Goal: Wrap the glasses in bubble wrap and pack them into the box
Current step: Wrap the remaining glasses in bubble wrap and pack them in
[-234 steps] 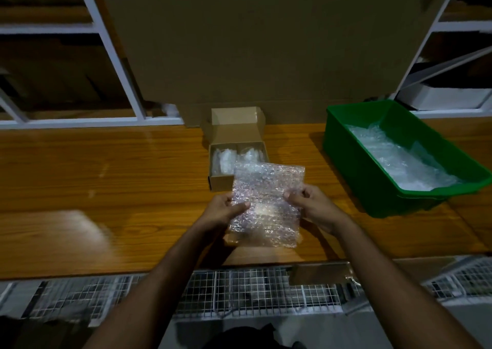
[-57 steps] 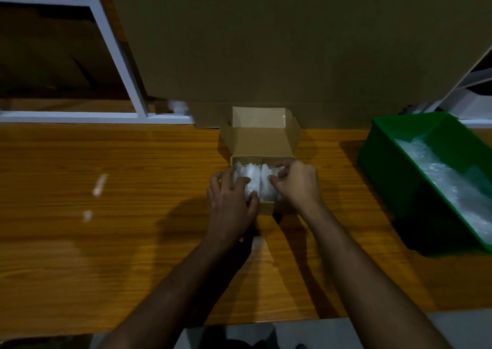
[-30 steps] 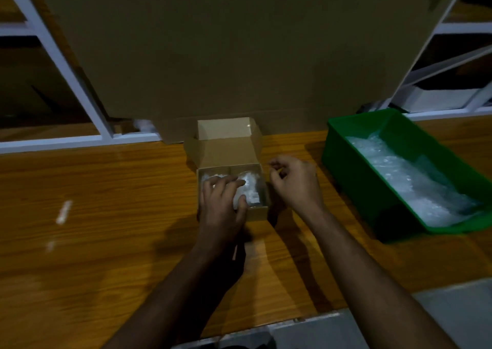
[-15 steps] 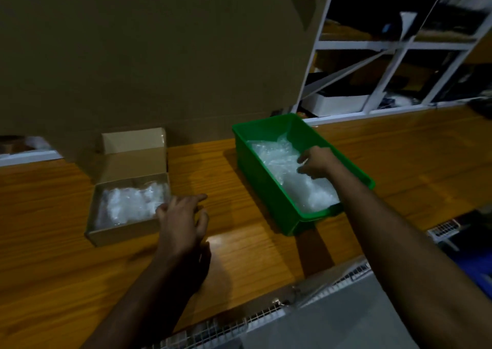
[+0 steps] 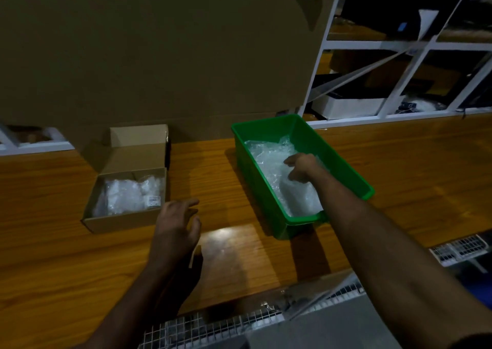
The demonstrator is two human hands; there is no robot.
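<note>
A big sheet of brown cardboard (image 5: 159,50) stands at the back of the wooden counter (image 5: 53,255), and I take the green bin (image 5: 343,167) as my landmark. White metal shelving (image 5: 399,45) rises behind the bin and to its right. The bin holds a heap of bubble wrap (image 5: 277,162). To the left of the bin, with bare counter between them, sits the open cardboard box (image 5: 119,222), its lid folded back toward the cardboard sheet. Inside it lie wrapped bundles (image 5: 125,195), which I judge are glasses already packed; one carries a small label.

The person's right hand (image 5: 302,169) is down inside the bin, on the wrap. Its fingers bend down into the plastic, but from here I cannot tell if the grip has closed on a sheet or only touches it. The left hand (image 5: 177,227) hovers above the counter, between the bin and the box, close to the box's near right corner, fingers loose and spread, holding nothing.

The step in hand looks like fetching a new sheet of wrap. No bare glass is visible, so I cannot say where the next one is. The next move calls for pinching only one sheet and lifting it clear of the heap
</note>
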